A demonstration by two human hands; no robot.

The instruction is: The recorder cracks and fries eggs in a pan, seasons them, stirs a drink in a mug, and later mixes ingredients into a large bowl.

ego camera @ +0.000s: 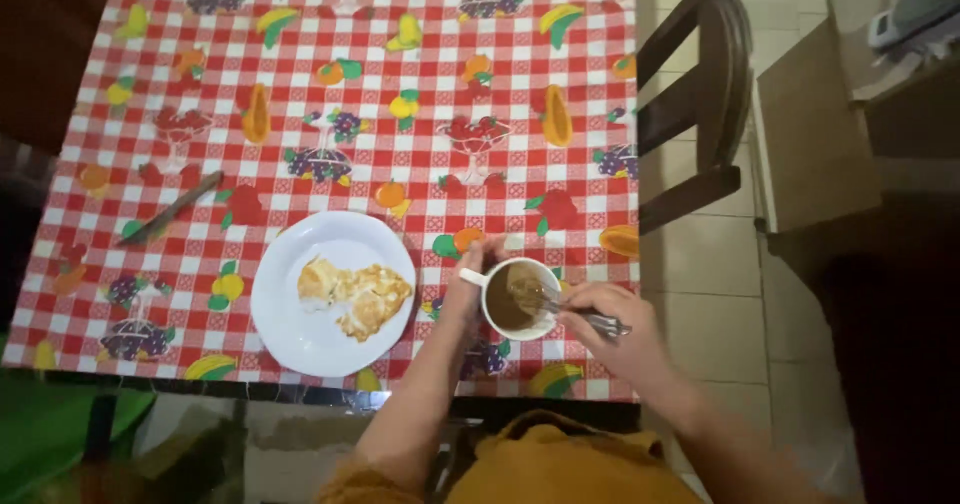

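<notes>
We steady the white mug (pixel 520 299) by its handle with our left hand (pixel 468 289) while our right hand (pixel 610 326) pinches a spoon (pixel 560 304) dipped into the brown drink; the mug stands on the counter (pixel 400 114) just beside the plate (pixel 290 334).

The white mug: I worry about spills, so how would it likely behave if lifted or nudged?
The white mug looks rigid and probably breakable. Brown drink fills it near the rim, so a tilt or push would likely slop it. The left hand at its handle should steady it, while the spoon in the right hand could lever it sideways.
</notes>
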